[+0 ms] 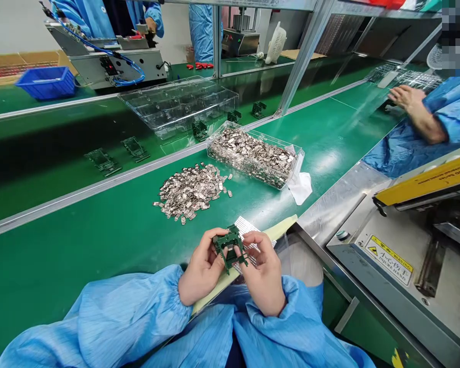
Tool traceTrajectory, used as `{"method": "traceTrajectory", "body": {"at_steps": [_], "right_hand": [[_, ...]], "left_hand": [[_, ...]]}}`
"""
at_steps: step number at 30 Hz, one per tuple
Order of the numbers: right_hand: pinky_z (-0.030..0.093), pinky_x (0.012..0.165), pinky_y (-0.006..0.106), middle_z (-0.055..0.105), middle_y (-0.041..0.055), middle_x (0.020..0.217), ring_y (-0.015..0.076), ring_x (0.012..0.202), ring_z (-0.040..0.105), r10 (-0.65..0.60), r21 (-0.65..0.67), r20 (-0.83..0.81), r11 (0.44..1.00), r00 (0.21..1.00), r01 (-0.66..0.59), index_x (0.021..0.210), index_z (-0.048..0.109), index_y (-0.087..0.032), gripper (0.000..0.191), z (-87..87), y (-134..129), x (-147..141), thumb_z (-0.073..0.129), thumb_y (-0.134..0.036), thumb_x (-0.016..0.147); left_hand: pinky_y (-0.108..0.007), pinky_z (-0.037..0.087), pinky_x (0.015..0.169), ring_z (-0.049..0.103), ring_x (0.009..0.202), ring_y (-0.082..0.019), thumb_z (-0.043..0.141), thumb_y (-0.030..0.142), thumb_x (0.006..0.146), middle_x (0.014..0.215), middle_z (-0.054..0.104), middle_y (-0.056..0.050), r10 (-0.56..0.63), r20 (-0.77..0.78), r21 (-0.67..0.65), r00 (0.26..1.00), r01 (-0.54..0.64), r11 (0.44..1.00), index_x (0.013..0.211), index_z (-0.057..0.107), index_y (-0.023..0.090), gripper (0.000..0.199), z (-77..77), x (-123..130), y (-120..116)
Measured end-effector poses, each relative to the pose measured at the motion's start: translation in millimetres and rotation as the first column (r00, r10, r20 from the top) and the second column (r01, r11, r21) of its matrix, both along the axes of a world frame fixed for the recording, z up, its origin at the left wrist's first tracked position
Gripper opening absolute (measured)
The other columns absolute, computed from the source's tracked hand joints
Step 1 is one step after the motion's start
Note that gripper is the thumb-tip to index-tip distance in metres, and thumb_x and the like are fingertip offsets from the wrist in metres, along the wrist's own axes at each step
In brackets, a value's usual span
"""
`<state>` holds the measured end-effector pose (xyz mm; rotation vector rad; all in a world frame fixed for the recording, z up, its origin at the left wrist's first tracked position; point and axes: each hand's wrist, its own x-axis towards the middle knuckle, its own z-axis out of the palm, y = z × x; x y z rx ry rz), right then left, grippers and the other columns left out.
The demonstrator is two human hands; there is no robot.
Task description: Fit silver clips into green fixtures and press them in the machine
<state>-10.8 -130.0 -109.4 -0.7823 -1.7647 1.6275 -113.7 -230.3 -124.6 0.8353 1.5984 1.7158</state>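
Frame (233, 235): green, boxy, open-centred; opening faces camera, long axis unclear. Left hand (202, 268) grips left side, right hand (263, 271) right. Flat metal tabs (191, 191) heaped beyond.

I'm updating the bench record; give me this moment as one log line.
left hand: holds green board frame | right hand: at its right side | ahead: heaped silvery pieces, clear box of similar pieces

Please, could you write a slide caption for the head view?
Left hand and right hand hold a green board near metal pieces.
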Motion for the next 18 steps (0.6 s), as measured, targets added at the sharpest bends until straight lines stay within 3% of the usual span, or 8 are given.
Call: {"method": "traceTrajectory", "body": {"at_steps": [3,5,10,18], "right_hand": [[0.054,0.057,0.028,0.059,0.0032,0.088,0.0166,0.07,0.06,0.045,-0.189,-0.057,0.98,0.997,-0.055,0.091,0.056,-0.023,0.023,1.8,0,-1,0.071,-0.037,0.08],[0.054,0.055,0.026,0.058,0.0007,0.081,0.0147,0.064,0.058,0.04,-0.245,-0.074,0.968,0.996,-0.057,0.086,0.055,-0.023,0.026,3.0,0,-3,0.075,-0.036,0.075],[0.052,0.053,0.024,0.055,-0.0014,0.071,0.0131,0.06,0.054,0.006,-0.279,-0.071,0.96,0.997,-0.026,0.074,0.05,-0.022,0.031,6.3,1,-4,0.078,-0.035,0.07],[0.053,0.054,0.024,0.056,-0.0012,0.072,0.0137,0.062,0.056,0.024,-0.298,-0.115,0.953,0.993,-0.058,0.078,0.054,-0.022,0.029,10.5,-3,9,0.077,-0.039,0.073]], "left_hand": [[-0.025,0.051,0.07,0.058,0.078,-0.014,0.057,0.038,0.092,0.099,0.059,-0.004,0.011,0.009,-0.006,1.0,-0.011,1.0,0.12,0.049,0.025,0.032,2.1,2,0],[-0.026,0.051,0.073,0.059,0.079,-0.015,0.057,0.038,0.092,0.099,0.059,-0.003,0.022,0.015,-0.005,1.0,-0.022,1.0,0.119,0.049,0.025,0.031,3.2,3,0],[-0.028,0.051,0.078,0.059,0.083,-0.017,0.059,0.034,0.091,0.099,0.061,-0.004,0.034,-0.031,-0.035,0.999,-0.036,0.999,0.117,0.054,0.024,0.029,7.3,6,-4],[-0.026,0.051,0.07,0.058,0.078,-0.016,0.06,0.034,0.09,0.094,0.061,-0.003,0.019,-0.028,-0.044,0.999,-0.021,0.999,0.117,0.054,0.024,0.03,15.4,14,-4]]}}
